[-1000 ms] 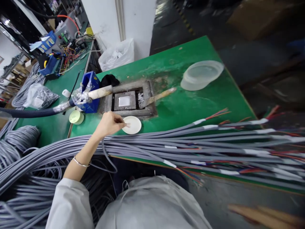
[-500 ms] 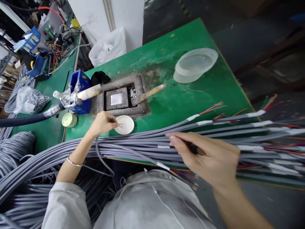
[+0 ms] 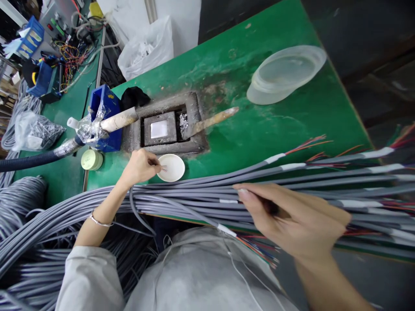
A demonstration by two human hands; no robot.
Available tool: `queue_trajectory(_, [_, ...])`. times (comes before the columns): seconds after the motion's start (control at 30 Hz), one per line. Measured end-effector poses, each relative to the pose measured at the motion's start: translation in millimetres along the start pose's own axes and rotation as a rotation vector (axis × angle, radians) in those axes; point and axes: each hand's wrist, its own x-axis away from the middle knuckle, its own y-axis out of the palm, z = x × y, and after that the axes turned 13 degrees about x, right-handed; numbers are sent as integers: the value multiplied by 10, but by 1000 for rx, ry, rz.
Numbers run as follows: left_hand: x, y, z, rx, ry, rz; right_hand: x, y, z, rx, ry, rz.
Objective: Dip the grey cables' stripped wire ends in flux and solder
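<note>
My left hand (image 3: 142,166) is closed in a pinch on a thin grey cable (image 3: 132,201), which hangs below the fingers. The cable's fine bare wire ends (image 3: 164,168) stick out over a small white dish (image 3: 177,166) of pale contents; whether they touch these cannot be told. My right hand (image 3: 292,218) is over the bundle of grey cables (image 3: 194,190), with thumb and forefinger together and nothing visible between them. Its other fingers are curled and partly hidden. White-banded cable ends with coloured wires (image 3: 308,144) fan out on the right.
Behind the dish, a solder pot (image 3: 158,129) is set into the green table (image 3: 227,142), with a flat stick (image 3: 217,121) across its rim. An extraction hose (image 3: 118,120) leans over a blue bin (image 3: 105,101). A clear plastic tub (image 3: 285,75) stands at the back right.
The view has shifted a little, so the table's right side appears spread further right. My left hand keeps its pinch at the dish, and my right hand stays over the cables.
</note>
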Motion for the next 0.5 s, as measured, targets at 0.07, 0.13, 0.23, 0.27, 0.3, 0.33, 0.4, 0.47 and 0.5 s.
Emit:
queue_trajectory(0.07, [23, 1, 8, -23, 13, -1, -2, -4, 2, -8, -4, -5])
queue_trajectory(0.13, [55, -28, 37, -35, 37, 14, -10, -4, 3, -9, -12, -2])
queue_trajectory(0.23, [64, -138, 126, -36, 86, 106, -26, 2, 3, 10, -26, 25])
queue_trajectory(0.27, [40, -185, 165, -46, 101, 144, -31, 5, 3, 15, -23, 33])
queue_trajectory(0.3, [-3, -233, 203, -66, 115, 181, -36, 7, 4, 17, -18, 40])
queue_trajectory(0.33, [-65, -276, 239, -97, 132, 212, -40, 8, 5, 20, -13, 39])
queue_trajectory(0.4, [-235, -341, 294, -182, 171, 268, -41, 6, 11, 28, -10, 18])
queue_trajectory(0.47, [-431, -369, 320, -268, 201, 309, -24, 2, 25, 36, -15, -17])
queue_trajectory(0.5, [-524, -370, 325, -303, 207, 318, -6, 0, 36, 35, -19, -31])
